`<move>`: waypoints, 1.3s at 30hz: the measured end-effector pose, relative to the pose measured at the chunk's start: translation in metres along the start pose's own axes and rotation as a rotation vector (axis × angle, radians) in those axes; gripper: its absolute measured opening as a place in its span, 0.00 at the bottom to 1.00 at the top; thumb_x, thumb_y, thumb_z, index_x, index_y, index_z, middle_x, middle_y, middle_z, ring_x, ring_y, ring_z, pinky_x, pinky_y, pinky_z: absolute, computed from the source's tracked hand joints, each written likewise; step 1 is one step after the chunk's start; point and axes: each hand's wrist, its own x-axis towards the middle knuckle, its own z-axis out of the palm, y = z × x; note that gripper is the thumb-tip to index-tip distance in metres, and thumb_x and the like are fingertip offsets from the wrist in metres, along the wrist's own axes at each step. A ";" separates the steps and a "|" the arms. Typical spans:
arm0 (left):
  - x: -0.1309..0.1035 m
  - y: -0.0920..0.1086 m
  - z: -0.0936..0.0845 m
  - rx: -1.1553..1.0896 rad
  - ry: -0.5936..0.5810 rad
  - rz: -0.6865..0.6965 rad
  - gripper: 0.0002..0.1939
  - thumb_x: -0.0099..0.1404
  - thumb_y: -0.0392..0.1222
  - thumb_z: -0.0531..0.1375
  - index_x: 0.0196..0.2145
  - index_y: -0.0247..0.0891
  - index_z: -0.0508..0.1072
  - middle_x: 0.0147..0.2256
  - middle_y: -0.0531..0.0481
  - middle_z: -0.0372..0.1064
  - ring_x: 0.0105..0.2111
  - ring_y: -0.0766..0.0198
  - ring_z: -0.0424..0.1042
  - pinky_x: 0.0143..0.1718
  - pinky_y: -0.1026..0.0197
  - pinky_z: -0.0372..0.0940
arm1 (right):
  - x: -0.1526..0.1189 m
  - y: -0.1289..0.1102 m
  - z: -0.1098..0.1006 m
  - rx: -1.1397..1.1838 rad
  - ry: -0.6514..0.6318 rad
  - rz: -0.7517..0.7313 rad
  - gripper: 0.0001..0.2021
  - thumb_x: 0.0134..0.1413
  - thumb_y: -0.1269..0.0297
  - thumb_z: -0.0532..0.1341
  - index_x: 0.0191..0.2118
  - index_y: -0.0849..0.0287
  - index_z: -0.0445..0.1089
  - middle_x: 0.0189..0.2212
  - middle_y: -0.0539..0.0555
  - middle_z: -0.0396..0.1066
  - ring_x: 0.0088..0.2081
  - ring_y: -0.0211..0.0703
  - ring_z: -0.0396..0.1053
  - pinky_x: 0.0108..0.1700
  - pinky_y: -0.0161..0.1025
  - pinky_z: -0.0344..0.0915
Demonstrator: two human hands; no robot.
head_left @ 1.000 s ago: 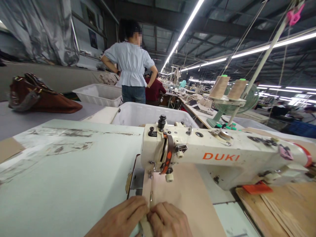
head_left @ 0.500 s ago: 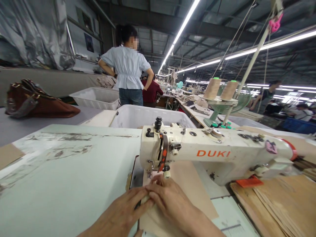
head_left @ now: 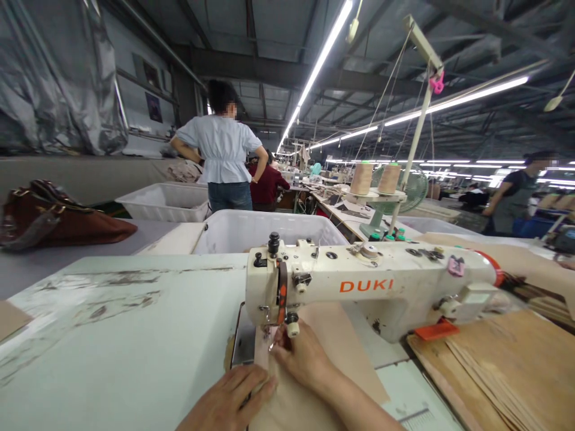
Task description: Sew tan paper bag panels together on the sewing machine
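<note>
A cream sewing machine [head_left: 318,293] stands over a beige panel of material [head_left: 287,404]. My right hand [head_left: 305,359] is by the needle area, under the machine's head. Its fingers are curled together and partly hidden, and what they pinch does not show clearly. Nearer to me, my left hand [head_left: 236,395] lies flat at the panel's left edge, fingers stretched out, apart from my right hand. The panel runs beneath the machine arm to the right.
Brown sheets [head_left: 507,365] are stacked at the right, beside an orange piece [head_left: 435,329]. Behind the machine stands a white bin [head_left: 269,227]. Thread cones [head_left: 362,178] rise at the back right. A brown bag [head_left: 67,218] lies far left. A person in light blue [head_left: 227,149] stands beyond.
My hands were together near the needle. My left hand has drawn back toward me, while the right stays close to the needle. The view has tilted up and turned slightly right.
</note>
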 end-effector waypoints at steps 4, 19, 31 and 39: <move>-0.013 -0.006 0.022 0.021 -0.041 -0.018 0.32 0.65 0.25 0.48 0.65 0.43 0.55 0.50 0.47 0.69 0.50 0.57 0.69 0.53 0.59 0.68 | 0.002 0.002 -0.003 0.052 -0.002 -0.009 0.06 0.49 0.76 0.65 0.34 0.60 0.72 0.30 0.51 0.71 0.32 0.40 0.68 0.33 0.30 0.59; 0.010 0.026 -0.037 -0.194 -0.335 -0.273 0.35 0.60 0.31 0.55 0.65 0.42 0.55 0.60 0.45 0.58 0.60 0.51 0.57 0.62 0.44 0.59 | -0.008 0.005 0.000 0.138 0.022 0.009 0.11 0.46 0.77 0.66 0.37 0.61 0.72 0.32 0.51 0.70 0.33 0.41 0.68 0.36 0.32 0.62; 0.014 0.025 -0.040 -0.169 -0.353 -0.257 0.36 0.59 0.32 0.57 0.64 0.43 0.56 0.59 0.46 0.61 0.59 0.51 0.60 0.59 0.45 0.63 | -0.007 -0.001 0.005 0.012 0.069 0.066 0.04 0.48 0.74 0.67 0.29 0.59 0.72 0.31 0.53 0.70 0.33 0.43 0.68 0.35 0.33 0.62; 0.004 0.018 -0.044 -0.186 -0.426 -0.257 0.31 0.70 0.44 0.57 0.67 0.45 0.52 0.63 0.46 0.55 0.62 0.51 0.57 0.61 0.48 0.60 | 0.024 0.007 0.012 -0.049 0.107 0.092 0.07 0.53 0.71 0.64 0.40 0.59 0.72 0.38 0.57 0.72 0.40 0.49 0.69 0.42 0.39 0.65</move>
